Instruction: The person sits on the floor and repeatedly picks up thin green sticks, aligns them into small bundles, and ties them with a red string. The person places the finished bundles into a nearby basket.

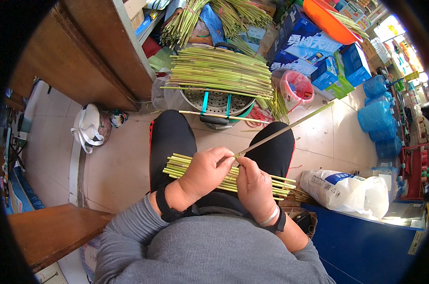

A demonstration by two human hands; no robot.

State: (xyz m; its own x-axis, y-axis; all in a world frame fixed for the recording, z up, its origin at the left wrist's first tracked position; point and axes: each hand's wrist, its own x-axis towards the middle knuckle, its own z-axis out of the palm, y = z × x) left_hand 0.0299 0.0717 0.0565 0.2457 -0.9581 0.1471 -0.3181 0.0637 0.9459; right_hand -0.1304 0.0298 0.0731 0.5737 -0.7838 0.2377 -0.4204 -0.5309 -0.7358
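My left hand and my right hand meet above my lap, their fingertips pinching the near end of one long plant stalk. That stalk slants up to the right over my knee. Under my hands a bundle of cut green stalks lies across my thighs. In front of my knees, a row of stalks laid side by side rests on a perforated metal steamer pot. Teal straps run from the row to the pot's near handle, where a single stalk lies crosswise.
Tied stalk bundles lie behind the pot. A pink basket, blue cartons and an orange basin stand at the right. A white plastic package lies beside me, right. A wooden board juts in at the left.
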